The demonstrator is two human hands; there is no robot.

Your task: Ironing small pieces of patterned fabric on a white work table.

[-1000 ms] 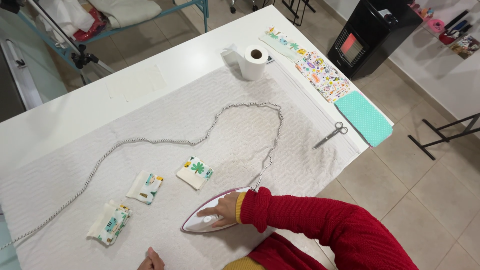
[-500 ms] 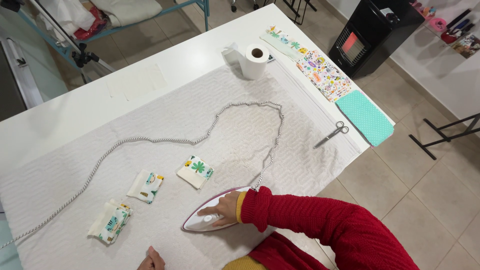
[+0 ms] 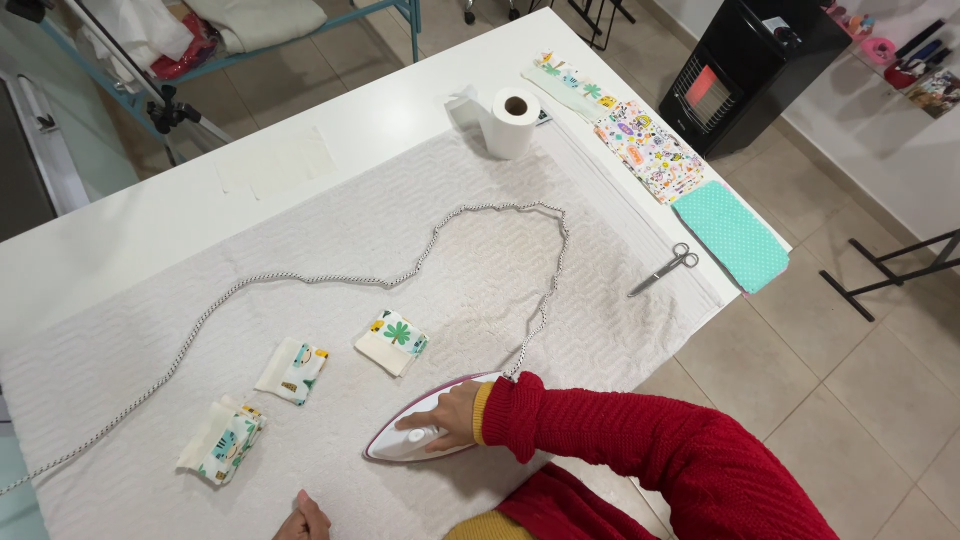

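The right hand [image 3: 452,412], in a red knitted sleeve, has its grip closed around the handle of a white and pink iron [image 3: 425,435], which lies soleplate down on the white textured cloth [image 3: 470,270] covering the worktop [image 3: 140,215], near the front edge. Its braided cord [image 3: 545,300] loops away across the cloth and off to the left. The left hand [image 3: 303,520] shows only at the bottom edge, knuckles up; I cannot tell whether its grip is open or closed, and it appears to hold nothing. Just beyond the iron lie 3 small folded patterned fabric pieces: 1 with a green leaf print [image 3: 393,342] nearest, 1 in the middle [image 3: 292,370], and 1 to the left [image 3: 222,442]. Farther off sit scissors [image 3: 664,269], a paper roll [image 3: 511,122] and a teal dotted fabric [image 3: 730,235]. The step in hand looks like pressing, with the iron parked between pieces; the next move would call for steering it onto a piece while keeping the cord clear.
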